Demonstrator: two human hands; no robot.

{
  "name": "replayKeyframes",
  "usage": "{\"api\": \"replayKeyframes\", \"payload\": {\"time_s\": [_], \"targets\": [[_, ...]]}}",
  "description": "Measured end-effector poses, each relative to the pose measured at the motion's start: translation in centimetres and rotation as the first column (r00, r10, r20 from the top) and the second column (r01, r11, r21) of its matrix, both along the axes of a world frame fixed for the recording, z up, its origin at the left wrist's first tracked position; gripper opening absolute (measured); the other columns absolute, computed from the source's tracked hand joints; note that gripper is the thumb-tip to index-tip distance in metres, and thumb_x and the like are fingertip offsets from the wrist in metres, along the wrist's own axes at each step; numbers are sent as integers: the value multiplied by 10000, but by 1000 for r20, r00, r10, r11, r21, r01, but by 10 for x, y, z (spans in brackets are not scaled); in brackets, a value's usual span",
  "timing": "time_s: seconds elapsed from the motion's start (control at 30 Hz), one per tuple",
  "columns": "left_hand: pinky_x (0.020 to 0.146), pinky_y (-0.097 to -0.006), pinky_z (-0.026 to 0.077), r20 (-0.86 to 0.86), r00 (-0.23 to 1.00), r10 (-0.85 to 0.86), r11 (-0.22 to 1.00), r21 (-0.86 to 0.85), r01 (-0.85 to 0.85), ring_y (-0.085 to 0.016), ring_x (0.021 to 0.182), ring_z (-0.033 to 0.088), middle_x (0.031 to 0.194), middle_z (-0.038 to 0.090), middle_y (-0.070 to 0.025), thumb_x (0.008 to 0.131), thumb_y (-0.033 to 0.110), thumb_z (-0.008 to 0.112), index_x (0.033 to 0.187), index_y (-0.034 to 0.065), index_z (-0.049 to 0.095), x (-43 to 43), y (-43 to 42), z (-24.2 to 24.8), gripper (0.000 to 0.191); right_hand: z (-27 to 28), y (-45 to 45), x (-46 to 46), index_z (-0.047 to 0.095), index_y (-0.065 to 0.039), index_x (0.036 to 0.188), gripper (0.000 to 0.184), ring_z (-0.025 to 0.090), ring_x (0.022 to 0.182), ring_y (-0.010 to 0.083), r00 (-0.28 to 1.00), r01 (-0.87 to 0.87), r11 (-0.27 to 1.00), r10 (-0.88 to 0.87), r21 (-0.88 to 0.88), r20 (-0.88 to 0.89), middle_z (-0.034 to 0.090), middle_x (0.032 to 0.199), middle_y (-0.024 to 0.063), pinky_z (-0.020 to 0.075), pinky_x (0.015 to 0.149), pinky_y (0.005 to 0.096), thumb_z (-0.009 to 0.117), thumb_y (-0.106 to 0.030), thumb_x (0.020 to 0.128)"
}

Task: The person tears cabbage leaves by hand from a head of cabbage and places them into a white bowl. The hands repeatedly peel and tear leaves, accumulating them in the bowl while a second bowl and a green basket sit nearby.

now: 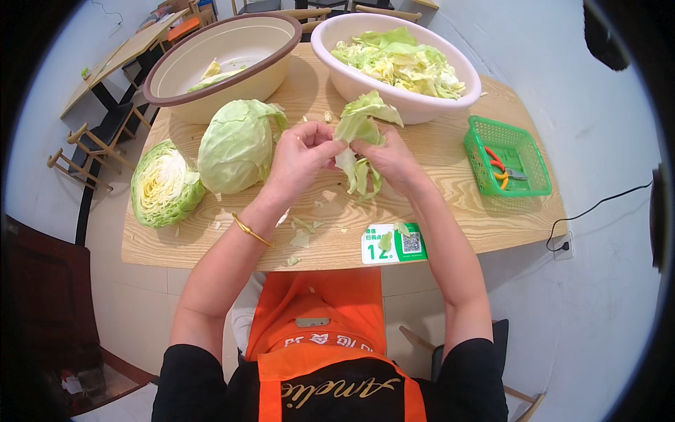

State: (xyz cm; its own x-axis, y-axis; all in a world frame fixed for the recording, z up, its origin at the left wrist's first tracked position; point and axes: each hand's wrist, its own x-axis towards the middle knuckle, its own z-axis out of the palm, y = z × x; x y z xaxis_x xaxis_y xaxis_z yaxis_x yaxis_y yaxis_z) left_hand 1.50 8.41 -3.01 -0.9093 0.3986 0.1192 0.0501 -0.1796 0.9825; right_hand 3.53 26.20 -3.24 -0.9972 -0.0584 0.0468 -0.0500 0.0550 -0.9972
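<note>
Between my hands, above the wooden table, is a torn cabbage leaf (358, 129). My left hand (306, 153) pinches its left edge between thumb and fingers. My right hand (389, 153) grips the leaf from the other side. Just left of my left hand sits a whole green cabbage (234, 147), and a cut cabbage (166, 184) lies beside it with its layered inside showing. Behind my right hand, a pale pink basin (343, 79) holds many torn leaf pieces (403, 60). The cream basin (253, 87) with a brown rim, at the back left, holds a few pieces.
A green plastic basket (477, 171) on the right holds scissors (506, 171) with red and orange handles. Cabbage scraps (300, 240) lie near the front edge of the table (211, 248), beside a printed card (372, 256). A black cable (596, 203) runs to a wall socket at right.
</note>
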Motion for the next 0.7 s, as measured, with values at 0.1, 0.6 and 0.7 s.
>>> {"api": "replayKeyframes", "payload": {"time_s": [0.1, 0.6, 0.7], "targets": [[633, -232, 528, 112, 993, -47, 999, -4, 48, -78, 712, 632, 819, 675, -38, 858, 89, 678, 926, 20, 643, -2, -6, 5, 103, 0, 12, -6, 608, -31, 1132, 241, 617, 794, 113, 984, -108, 993, 115, -56, 136, 659, 942, 44, 508, 640, 254, 604, -131, 912], [572, -184, 422, 231, 921, -314, 906, -217, 363, -25, 659, 554, 779, 610, 40, 886, 206, 631, 968, 49, 664, 2, -13, 17, 180, 24, 34, 2, 630, -47, 1086, 341, 631, 814, 93, 974, -197, 966, 213, -165, 84, 660, 948, 35, 520, 682, 236, 686, -331, 905], [560, -211, 445, 202, 945, -258, 926, -227, 301, -46, 651, 573, 777, 628, 25, 938, 308, 600, 964, 39, 674, 5, -8, 13, 281, 18, 25, 2, 621, -60, 1114, 297, 615, 843, 75, 959, -279, 953, 283, -118, 13, 652, 959, 10, 505, 712, 232, 727, -207, 879]]}}
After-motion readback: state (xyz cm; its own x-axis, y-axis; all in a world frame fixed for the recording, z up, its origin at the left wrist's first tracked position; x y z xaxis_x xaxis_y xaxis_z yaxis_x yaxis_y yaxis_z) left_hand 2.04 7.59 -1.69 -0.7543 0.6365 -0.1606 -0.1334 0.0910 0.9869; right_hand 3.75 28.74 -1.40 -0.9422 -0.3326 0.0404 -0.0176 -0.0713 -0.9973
